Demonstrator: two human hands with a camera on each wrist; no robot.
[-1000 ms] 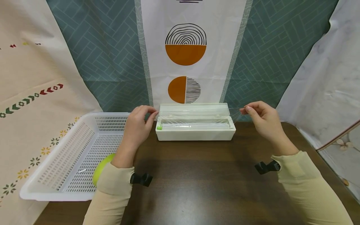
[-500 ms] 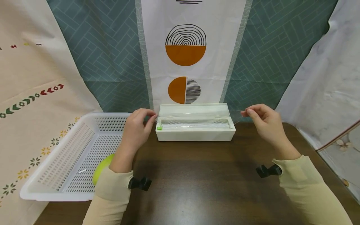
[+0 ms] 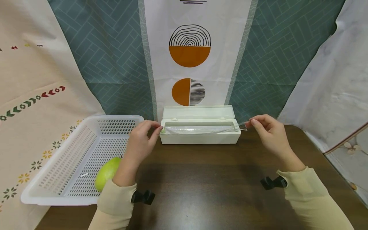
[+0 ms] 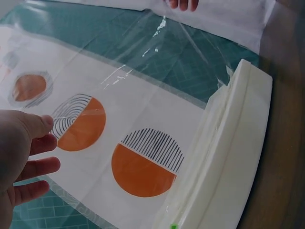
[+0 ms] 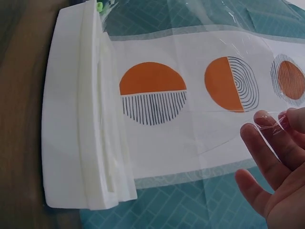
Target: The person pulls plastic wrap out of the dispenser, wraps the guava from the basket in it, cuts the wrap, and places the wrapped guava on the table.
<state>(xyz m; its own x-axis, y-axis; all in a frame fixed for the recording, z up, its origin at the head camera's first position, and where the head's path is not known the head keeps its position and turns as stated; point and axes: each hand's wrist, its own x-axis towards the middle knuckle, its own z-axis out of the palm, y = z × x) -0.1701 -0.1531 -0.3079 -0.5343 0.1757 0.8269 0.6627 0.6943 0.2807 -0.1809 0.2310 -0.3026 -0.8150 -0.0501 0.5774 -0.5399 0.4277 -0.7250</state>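
Observation:
A white cling film dispenser [image 3: 201,139] stands at the back of the table with its lid [image 3: 198,111] raised. Clear cling film [image 3: 198,130] stretches across the dispenser between the two hands. At the dispenser's left end, the left hand [image 3: 141,140] pinches one corner of the film between thumb and index finger. The right hand [image 3: 270,134] pinches the other corner just past the right end, where the film bunches in thin folds. A green cutter slider [image 5: 99,6] shows at the dispenser's left end in the right wrist view.
To the left sits a white perforated basket [image 3: 60,159] with a yellow-green fruit [image 3: 107,172] in it, partly behind the left forearm. Brown tabletop [image 3: 207,182] lies in front of the dispenser. A patterned cloth [image 3: 115,57] hangs behind.
Both hands have come down and slightly nearer, bringing the film from lid height to the dispenser's front edge. More of the fruit shows beside the left forearm.

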